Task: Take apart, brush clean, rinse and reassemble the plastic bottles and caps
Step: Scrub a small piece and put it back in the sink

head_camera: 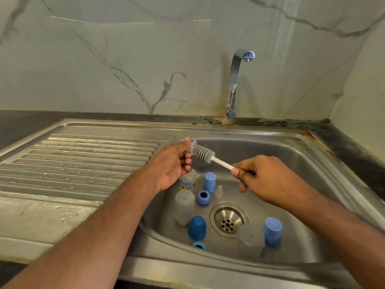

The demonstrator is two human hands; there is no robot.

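Over the steel sink basin [291, 163], my left hand [173, 163] pinches a small clear teat [193, 145]. My right hand [264, 180] grips the white handle of a grey bristle brush [203, 153], whose tip touches the teat. Down in the basin lie clear bottles [184, 205] [251, 239], a printed bottle [188, 180] partly behind my left hand, blue caps [209, 182] [196, 227] [273, 231], blue rings [203, 197] [199, 245] and another clear teat [219, 191].
The drain strainer [228, 223] sits at the basin's middle. A chrome tap [235, 84] stands at the back, with no water running. A wet ribbed draining board [73, 163] lies to the left. Marble wall behind and at right.
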